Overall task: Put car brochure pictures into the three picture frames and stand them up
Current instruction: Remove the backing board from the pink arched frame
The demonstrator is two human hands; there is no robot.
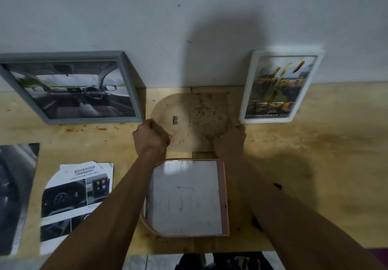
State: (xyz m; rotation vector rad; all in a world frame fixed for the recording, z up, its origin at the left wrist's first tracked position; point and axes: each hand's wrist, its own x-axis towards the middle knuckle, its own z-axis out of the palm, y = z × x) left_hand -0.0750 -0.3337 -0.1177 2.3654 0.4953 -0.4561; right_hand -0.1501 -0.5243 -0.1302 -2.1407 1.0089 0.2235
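Note:
A grey frame (126, 80) with a car interior picture stands against the wall at the left. A white frame (310, 87) with a yellow car picture stands at the right. Between them I hold a tan backing board (189, 118), rounded on its left side, with a small black mark. My left hand (150, 136) grips its left edge and my right hand (230, 141) grips its right lower edge. In front of me a pink-rimmed frame (222, 196) lies flat with a white sheet (184, 198) in it.
A torn brochure page (75, 198) headed ADVANCED lies on the wooden table (315, 164) at the left, beside a dark car picture (14, 196) at the far left edge. Small crumbs speckle the tabletop. The table's front edge runs just below the pink frame.

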